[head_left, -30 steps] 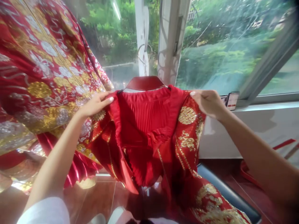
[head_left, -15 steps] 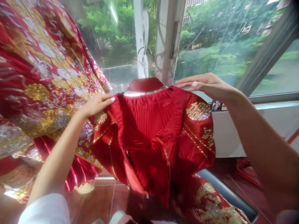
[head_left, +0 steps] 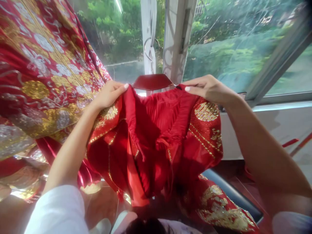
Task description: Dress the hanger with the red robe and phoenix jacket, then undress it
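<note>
A red pleated skirt with gold embroidery point(head_left: 156, 130) hangs in front of me from a hanger point(head_left: 152, 82) with a reddish-brown middle and a wire hook. My left hand point(head_left: 110, 92) pinches the gathered waistband at its left end, thumb on the near side. At the right end my right hand point(head_left: 207, 87) grips the waistband the same way, thumb in front and fingers behind. Between the hands the waistband sags open, showing the pleated inside. Beneath my hands the hanger's ends are mostly hidden.
Another red garment point(head_left: 46, 71) with silver and gold embroidery hangs close on the left. Behind are window frames point(head_left: 180, 39) with greenery outside. Lower right, embroidered red cloth point(head_left: 224, 204) lies by a dark padded bench point(head_left: 234, 191). A shoe point(head_left: 122, 221) shows below on the tiled floor.
My right hand has come down from above the waistband and closed on its right end. My left hand has shifted up and right, and the waistband's left side has risen with it.
</note>
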The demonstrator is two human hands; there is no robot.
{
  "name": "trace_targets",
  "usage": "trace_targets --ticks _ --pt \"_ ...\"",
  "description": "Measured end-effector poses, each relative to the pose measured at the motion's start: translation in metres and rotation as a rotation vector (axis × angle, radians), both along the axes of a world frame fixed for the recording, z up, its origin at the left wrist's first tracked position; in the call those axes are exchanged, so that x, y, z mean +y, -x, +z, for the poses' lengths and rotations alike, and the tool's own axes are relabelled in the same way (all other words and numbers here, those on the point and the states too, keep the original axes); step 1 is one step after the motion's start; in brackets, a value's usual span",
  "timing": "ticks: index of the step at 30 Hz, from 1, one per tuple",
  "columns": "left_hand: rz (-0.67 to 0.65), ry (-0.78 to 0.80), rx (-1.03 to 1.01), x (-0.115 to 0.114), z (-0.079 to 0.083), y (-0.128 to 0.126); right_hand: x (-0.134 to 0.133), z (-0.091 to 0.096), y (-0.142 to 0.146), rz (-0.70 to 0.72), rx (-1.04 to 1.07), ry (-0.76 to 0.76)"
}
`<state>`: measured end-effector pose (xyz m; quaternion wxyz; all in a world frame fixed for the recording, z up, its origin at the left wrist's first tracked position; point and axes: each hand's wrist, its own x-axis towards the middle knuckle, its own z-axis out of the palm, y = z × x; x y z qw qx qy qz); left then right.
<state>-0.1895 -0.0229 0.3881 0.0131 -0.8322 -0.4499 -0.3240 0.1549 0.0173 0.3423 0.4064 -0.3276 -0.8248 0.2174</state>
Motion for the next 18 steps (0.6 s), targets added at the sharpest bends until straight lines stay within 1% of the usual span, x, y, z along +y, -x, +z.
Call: trace_targets --ticks 2,3,4,5,7,10,12,13,14,15,17,18 --pt "-0.004 0.008 -0.03 -0.003 -0.005 0.013 -0.001 0.0 -0.005 0.066 0.057 0.136" --pt "-0.003 0.008 -0.039 -0.005 -0.007 0.018 0.0 -0.001 -0.007 0.068 0.077 0.164" --pt "0.002 0.004 -0.041 -0.006 -0.01 0.021 0.001 -0.002 -0.006 0.048 0.087 0.15" --pt "0.014 -0.01 -0.037 -0.008 -0.012 0.023 0.003 -0.004 -0.005 0.005 0.085 0.098" --pt "0.073 -0.083 -0.016 -0.009 -0.02 0.019 0.005 -0.011 0.0 -0.112 0.038 -0.091" --pt "0.211 -0.301 -0.022 -0.011 -0.036 0.005 0.002 -0.023 0.009 -0.326 -0.086 -0.416" --pt "0.267 -0.381 -0.041 -0.013 -0.045 -0.002 -0.005 -0.028 0.011 -0.407 -0.144 -0.535" --pt "0.273 -0.384 -0.052 -0.015 -0.048 -0.003 -0.008 -0.029 0.009 -0.401 -0.151 -0.552" --pt "0.264 -0.365 -0.064 -0.016 -0.049 -0.002 -0.01 -0.028 0.005 -0.358 -0.145 -0.54" --pt "0.239 -0.326 -0.077 -0.017 -0.048 0.0 -0.011 -0.026 0.0 -0.284 -0.128 -0.502" --pt "0.156 -0.202 -0.103 -0.017 -0.041 0.009 -0.01 -0.02 -0.012 -0.11 -0.098 -0.365" --pt "0.106 -0.127 -0.107 -0.016 -0.036 0.015 -0.008 -0.017 -0.019 -0.052 -0.073 -0.295"
